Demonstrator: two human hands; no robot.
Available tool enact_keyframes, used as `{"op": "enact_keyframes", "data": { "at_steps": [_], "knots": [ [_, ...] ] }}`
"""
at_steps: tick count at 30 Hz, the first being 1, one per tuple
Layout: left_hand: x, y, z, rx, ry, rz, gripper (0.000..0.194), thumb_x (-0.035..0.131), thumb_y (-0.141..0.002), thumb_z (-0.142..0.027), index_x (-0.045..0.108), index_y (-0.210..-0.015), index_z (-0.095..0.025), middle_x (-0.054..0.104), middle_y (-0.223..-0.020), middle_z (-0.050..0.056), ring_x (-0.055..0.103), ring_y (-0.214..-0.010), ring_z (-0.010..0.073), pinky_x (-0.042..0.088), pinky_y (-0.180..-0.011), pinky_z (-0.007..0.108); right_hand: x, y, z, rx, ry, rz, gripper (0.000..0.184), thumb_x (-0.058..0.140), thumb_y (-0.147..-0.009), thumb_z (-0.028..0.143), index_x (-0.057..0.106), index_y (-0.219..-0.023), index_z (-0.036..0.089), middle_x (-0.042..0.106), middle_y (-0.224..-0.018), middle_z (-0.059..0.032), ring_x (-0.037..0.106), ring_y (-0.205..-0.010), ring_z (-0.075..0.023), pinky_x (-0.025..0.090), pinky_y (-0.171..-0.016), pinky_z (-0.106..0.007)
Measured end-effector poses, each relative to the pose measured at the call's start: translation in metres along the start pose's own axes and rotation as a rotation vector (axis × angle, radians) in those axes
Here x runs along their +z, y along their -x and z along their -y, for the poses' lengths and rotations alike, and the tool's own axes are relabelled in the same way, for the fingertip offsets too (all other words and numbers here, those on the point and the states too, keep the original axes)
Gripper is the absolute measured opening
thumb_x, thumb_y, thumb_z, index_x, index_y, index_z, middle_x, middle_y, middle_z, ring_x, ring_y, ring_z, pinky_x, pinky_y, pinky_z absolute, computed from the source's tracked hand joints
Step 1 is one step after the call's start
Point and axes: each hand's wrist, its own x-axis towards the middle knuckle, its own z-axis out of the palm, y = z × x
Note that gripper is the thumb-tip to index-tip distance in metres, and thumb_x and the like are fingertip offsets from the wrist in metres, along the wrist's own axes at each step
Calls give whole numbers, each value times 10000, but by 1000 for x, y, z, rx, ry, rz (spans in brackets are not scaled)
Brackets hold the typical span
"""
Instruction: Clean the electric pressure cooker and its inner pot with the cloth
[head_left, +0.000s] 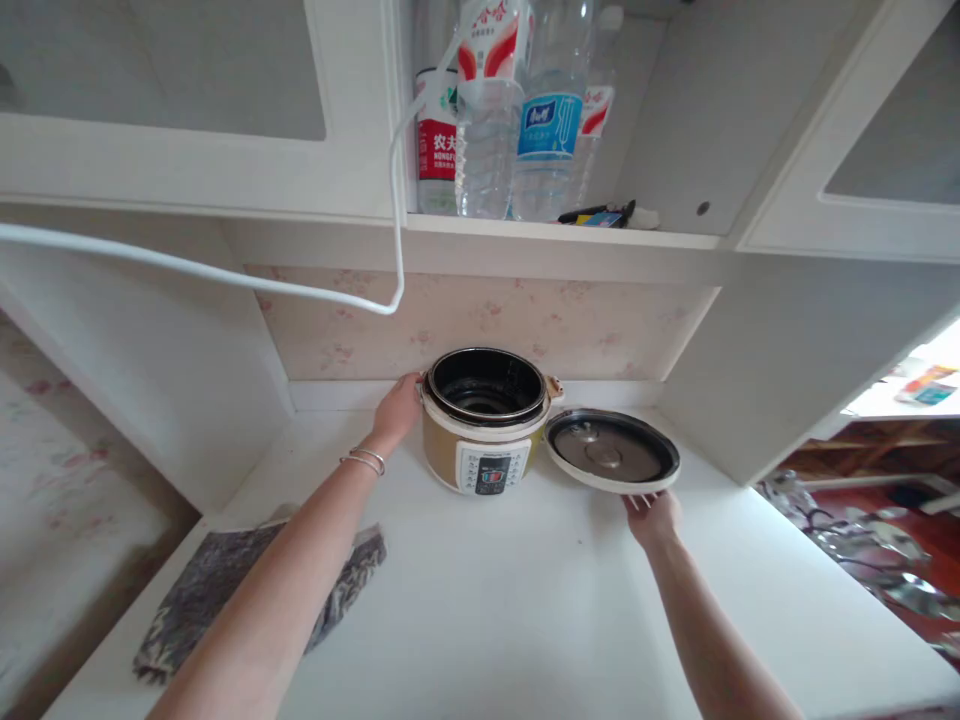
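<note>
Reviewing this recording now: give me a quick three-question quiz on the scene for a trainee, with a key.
1. Which hand holds the lid?
2. True or false: a patterned cloth lies to the left of the cooker.
3. The cooker is: A) covered, B) open on top, C) lying on its side.

Key: 1. The right hand. 2. True. 3. B.

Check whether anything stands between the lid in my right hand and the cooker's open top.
Nothing visible does: the lid in your right hand is beside the cooker, whose side handle juts out near it.
</note>
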Motion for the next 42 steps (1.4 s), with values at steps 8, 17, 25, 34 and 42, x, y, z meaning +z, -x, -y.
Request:
{"op": "enact_keyframes", "data": {
  "at_steps": [8, 17, 25, 34, 42],
  "knots": [
    [-3, 1, 3, 20, 33, 6, 403, 316, -899, -132, 524, -1238, -200, 599, -1236, 80, 571, -1110, 201, 432, -934, 306, -12, 20, -12, 30, -121, 27, 356, 323, -911, 505, 496, -1044, 224, 555, -878, -8, 638, -705, -146, 561, -598, -293],
    [-4, 5, 5, 47, 76, -6, 378, 321, -910, -166, 528, -1225, -202, 598, -1224, 88, 570, -1099, 207, 428, -928, 321, 0, 6, 31, 131, 126, 340, 435, 399, -891, 572, 508, -1111, 213, 646, -996, -90, 668, -713, -188, 565, -648, -349],
    [-1, -3, 14, -16, 274, 29, 369, 318, -906, -198, 571, -1176, -199, 597, -1236, 82, 557, -1117, 204, 419, -946, 333, -34, -8, 34, 155, 280, 369, 458, 591, -785, 564, 605, -985, 153, 647, -1081, -136, 661, -781, -185, 556, -686, -306],
    [-9, -12, 23, 83, 260, 83, 274, 414, -850, -200, 633, -1007, -154, 606, -1173, 103, 522, -1149, 213, 353, -1032, 347, -47, -8, 44, 43, 480, 414, 471, 571, -757, 580, 608, -966, 159, 640, -1075, -134, 640, -727, -170, 529, -611, -284],
    [-9, 28, 32, 112, 302, -10, 296, 483, -800, -194, 583, -1074, -146, 558, -1152, 116, 546, -1094, 215, 383, -1015, 381, -9, 52, 23, -252, 798, 741, 324, 471, -792, 444, 618, -866, 166, 595, -603, 11, 429, -437, -84, 309, -430, -215]
  ]
}}
